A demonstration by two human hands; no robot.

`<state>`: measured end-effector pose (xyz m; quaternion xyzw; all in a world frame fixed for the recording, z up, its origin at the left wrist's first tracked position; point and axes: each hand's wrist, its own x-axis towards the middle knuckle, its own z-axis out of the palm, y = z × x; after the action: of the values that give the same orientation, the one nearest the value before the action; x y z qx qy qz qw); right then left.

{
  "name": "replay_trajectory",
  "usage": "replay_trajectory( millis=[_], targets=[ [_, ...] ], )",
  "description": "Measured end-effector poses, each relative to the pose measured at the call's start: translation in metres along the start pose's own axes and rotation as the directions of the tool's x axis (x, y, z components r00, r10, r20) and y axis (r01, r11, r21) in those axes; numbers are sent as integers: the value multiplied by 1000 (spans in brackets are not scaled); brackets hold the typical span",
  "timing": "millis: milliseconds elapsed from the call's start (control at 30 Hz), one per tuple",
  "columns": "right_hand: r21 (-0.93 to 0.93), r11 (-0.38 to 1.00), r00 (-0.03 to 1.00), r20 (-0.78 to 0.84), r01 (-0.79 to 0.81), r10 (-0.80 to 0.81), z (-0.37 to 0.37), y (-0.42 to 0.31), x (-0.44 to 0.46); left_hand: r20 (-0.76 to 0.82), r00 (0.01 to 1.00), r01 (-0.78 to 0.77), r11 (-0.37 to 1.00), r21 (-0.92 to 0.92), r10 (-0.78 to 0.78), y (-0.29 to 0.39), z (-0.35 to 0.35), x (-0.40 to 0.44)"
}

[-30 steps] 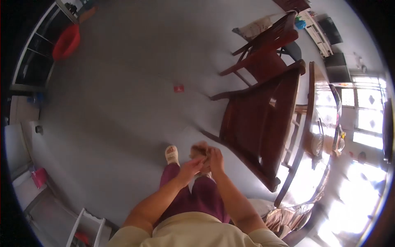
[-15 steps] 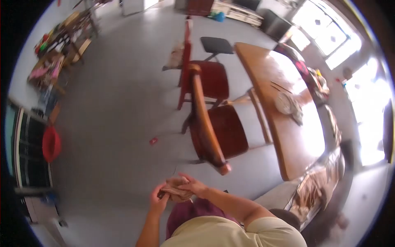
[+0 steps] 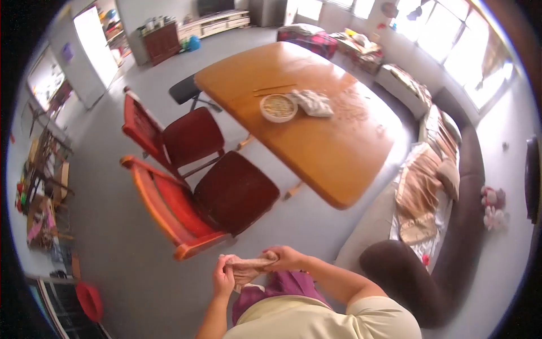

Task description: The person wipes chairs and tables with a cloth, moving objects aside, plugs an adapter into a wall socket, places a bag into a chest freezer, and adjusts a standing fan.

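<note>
A pinkish-beige cloth (image 3: 246, 272) is stretched between my two hands in front of my waist. My left hand (image 3: 223, 274) is closed on one end of it. The other end is bunched in my right hand (image 3: 286, 259), whose fingers are wrapped round it. Just ahead of my left hand stands the nearer red wooden chair (image 3: 180, 217), its backrest turned toward me.
A wooden table (image 3: 322, 158) ahead holds a white bowl (image 3: 278, 108), a crumpled pale cloth (image 3: 314, 104) and chopsticks (image 3: 275, 87). Another red chair (image 3: 193, 135) and a black stool (image 3: 183, 90) stand along its left. A brown sofa (image 3: 395, 271) lines the right.
The view has swung right, so the table and chairs appear further left. My hands have moved apart, drawing the bunched cloth out between them.
</note>
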<state>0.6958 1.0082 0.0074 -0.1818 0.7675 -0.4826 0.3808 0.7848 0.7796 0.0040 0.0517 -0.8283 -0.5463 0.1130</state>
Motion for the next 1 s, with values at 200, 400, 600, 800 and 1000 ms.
replay_trajectory(
  millis=[200, 400, 600, 800, 1000],
  targets=[
    [508, 833, 890, -455, 220, 43, -69, 70, -57, 111, 977, -195, 975, 104, 183, 43, 85, 51],
    [446, 783, 616, -781, 433, 104, -117, 73, -88, 240, 931, -282, 959, 1, 274, 100, 155, 116],
    [273, 888, 302, -939, 370, 163, -207, 65, -66, 387, 913, 13, 936, -351, 132, 119, 227, 190],
    [-204, 893, 319, -945, -400, -74, -221, 89, 13, 559, 736, -564, 802, 195, 382, 62, 273, 230],
    [-240, 677, 448, -882, -696, 149, -201, 111, 75, 840, 492, -674, 710, 201, 230, 24, 298, 258]
  ],
)
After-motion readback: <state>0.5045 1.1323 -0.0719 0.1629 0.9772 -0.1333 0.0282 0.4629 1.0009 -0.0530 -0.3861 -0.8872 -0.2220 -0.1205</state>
